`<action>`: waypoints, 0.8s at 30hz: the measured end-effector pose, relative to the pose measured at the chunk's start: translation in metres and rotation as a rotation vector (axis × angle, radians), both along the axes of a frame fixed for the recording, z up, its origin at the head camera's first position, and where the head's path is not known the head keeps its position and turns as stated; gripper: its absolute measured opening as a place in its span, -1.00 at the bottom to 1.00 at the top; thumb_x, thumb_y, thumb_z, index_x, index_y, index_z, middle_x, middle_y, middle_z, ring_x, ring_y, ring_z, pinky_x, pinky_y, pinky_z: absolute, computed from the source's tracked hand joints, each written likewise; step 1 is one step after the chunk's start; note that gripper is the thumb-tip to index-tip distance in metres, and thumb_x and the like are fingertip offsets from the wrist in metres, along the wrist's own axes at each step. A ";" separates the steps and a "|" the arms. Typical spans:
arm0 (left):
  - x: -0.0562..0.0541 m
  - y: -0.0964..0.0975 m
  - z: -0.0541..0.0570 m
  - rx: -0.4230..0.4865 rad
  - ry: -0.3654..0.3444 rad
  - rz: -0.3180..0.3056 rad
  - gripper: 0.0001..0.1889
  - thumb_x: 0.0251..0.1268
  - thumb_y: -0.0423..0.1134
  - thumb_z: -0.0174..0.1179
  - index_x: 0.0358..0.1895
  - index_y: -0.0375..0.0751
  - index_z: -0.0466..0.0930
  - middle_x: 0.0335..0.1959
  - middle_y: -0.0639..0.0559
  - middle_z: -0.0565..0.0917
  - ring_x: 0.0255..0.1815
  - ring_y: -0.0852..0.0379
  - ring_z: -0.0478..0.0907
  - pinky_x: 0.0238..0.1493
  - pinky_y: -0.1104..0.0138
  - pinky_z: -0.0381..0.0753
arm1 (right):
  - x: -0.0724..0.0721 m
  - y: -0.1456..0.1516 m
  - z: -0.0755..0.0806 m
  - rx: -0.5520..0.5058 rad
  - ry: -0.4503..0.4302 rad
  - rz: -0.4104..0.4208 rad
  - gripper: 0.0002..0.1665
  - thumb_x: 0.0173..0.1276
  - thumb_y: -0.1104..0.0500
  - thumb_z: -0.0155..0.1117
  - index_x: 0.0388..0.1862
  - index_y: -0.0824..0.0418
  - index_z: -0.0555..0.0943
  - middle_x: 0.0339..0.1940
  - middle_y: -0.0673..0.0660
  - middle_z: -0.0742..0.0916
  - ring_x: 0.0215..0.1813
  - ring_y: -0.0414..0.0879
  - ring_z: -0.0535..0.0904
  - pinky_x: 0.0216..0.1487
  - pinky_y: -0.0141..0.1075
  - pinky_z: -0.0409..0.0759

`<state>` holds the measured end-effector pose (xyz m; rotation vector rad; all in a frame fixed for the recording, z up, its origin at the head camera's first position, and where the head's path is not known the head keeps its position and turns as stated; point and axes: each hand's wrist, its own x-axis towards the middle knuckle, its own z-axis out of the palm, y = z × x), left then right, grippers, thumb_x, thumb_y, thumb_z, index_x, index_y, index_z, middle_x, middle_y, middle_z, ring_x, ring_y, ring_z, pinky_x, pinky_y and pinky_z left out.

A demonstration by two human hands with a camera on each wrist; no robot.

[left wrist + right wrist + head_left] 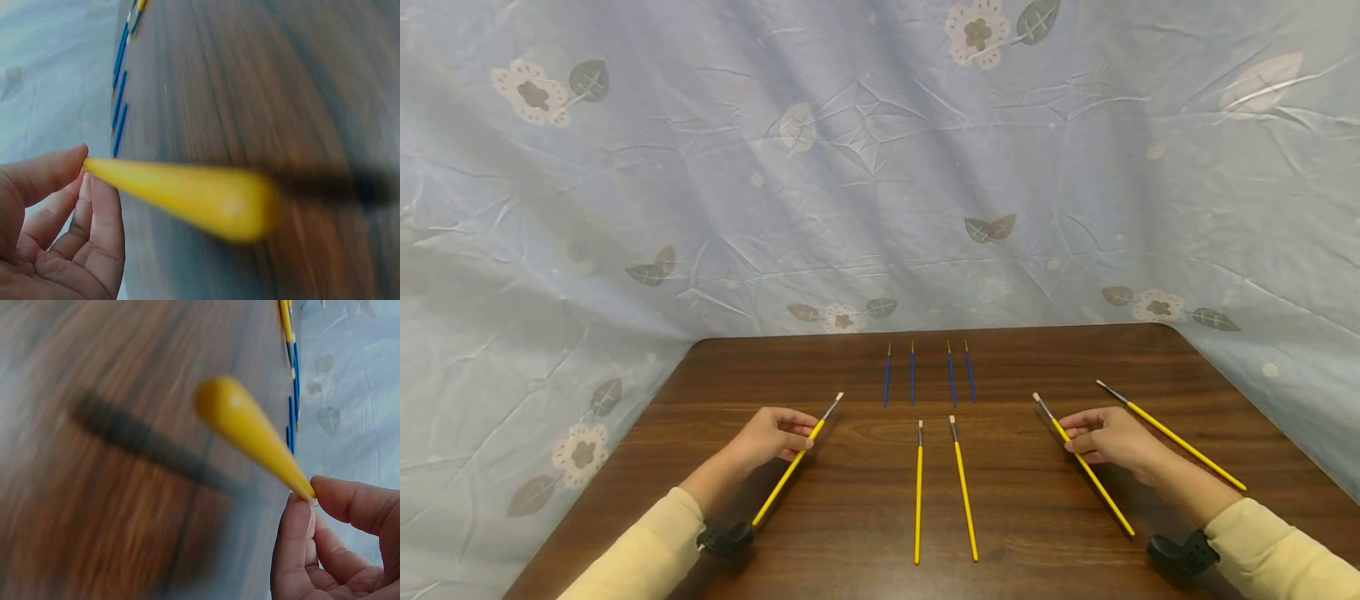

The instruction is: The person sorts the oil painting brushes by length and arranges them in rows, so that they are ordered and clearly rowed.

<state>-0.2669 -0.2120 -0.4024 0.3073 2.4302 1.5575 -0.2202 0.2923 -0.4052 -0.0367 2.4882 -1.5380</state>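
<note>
My left hand (775,433) pinches a yellow-handled paintbrush (790,471) between thumb and fingers, its pale bristles slanting up to the right. In the left wrist view the yellow handle end (237,203) points at the camera, over the table. On the right side, my right hand (1108,437) pinches another yellow paintbrush (1097,483), bristles toward the upper left. The right wrist view shows that handle (250,428) above its shadow. Two more yellow paintbrushes, a left one (918,500) and a right one (965,500), lie side by side between the hands.
Beyond them, several thin blue-handled paintbrushes (913,379) lie in a row near the back of the brown wooden table (760,367). One yellow paintbrush (1187,442) lies slanted beside the right forearm. A patterned cloth (865,208) hangs behind the table and along its sides.
</note>
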 end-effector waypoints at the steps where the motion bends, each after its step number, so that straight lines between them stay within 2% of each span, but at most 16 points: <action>1: 0.001 0.002 0.001 0.005 -0.005 -0.002 -0.63 0.16 -0.48 0.30 0.06 -0.52 0.57 -0.17 -0.20 0.66 -0.32 0.07 0.63 -0.34 0.22 0.72 | 0.000 -0.002 0.000 -0.004 -0.003 0.004 -0.46 0.27 0.35 0.31 0.19 0.55 0.46 -0.07 0.26 0.65 -0.10 0.02 0.65 -0.12 -0.14 0.70; 6: 0.006 0.012 0.002 0.064 -0.039 -0.021 -0.62 0.18 -0.48 0.29 0.08 -0.53 0.54 -0.12 -0.28 0.65 -0.32 0.08 0.63 -0.32 0.24 0.72 | 0.000 -0.012 0.001 -0.054 -0.024 0.031 -0.40 0.25 0.31 0.36 0.22 0.54 0.45 -0.03 0.25 0.64 -0.09 0.00 0.64 -0.10 -0.15 0.69; 13: 0.012 0.026 0.002 0.135 -0.070 -0.053 -0.57 0.19 -0.46 0.31 0.12 -0.53 0.51 -0.03 -0.35 0.61 -0.22 -0.03 0.65 -0.22 0.20 0.72 | 0.001 -0.027 0.002 -0.141 -0.059 0.063 -0.39 0.26 0.33 0.35 0.24 0.55 0.42 -0.05 0.25 0.61 -0.11 -0.01 0.63 -0.08 -0.16 0.69; 18: 0.016 0.037 -0.001 0.151 -0.075 -0.013 -0.58 0.18 -0.44 0.33 0.12 -0.50 0.52 -0.03 -0.32 0.61 -0.20 -0.03 0.65 -0.21 0.18 0.72 | 0.002 -0.037 0.001 -0.159 -0.063 0.067 -0.39 0.27 0.34 0.34 0.25 0.55 0.40 -0.04 0.26 0.61 -0.11 0.00 0.64 -0.08 -0.16 0.69; 24: 0.021 0.051 -0.008 0.177 -0.070 0.037 -0.65 0.18 -0.47 0.33 0.04 -0.51 0.55 -0.13 -0.25 0.65 -0.29 0.03 0.66 -0.26 0.20 0.73 | 0.002 -0.050 -0.001 -0.177 -0.063 0.067 -0.40 0.26 0.36 0.33 0.24 0.55 0.41 -0.06 0.26 0.60 -0.12 0.01 0.64 -0.09 -0.15 0.69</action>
